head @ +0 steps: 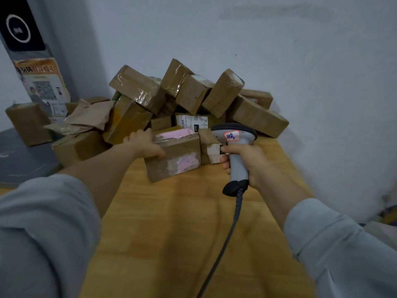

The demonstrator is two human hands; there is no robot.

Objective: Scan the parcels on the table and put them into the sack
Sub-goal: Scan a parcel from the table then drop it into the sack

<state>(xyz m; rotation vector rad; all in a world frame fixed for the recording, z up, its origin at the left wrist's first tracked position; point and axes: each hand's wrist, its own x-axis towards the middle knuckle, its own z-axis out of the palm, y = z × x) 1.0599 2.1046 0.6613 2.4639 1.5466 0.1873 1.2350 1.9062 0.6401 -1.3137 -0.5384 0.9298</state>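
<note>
Evidently early: left hand (146, 145) grips front parcel (178, 160), right hand (249, 158) grips barcode scanner (238, 171); parcel pile (193, 93) awaits; sack unseen.

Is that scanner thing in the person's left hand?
No, the right hand grips the grey barcode scanner, while the left hand holds a cardboard parcel with pink labels.

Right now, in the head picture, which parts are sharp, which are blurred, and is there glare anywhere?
Head view: the scanner and the pink-labelled parcel are fairly sharp; the sleeves in the bottom corners are soft; the wall at right looks smeared; tape on the piled parcels glints; light is dim, bluish.
</note>
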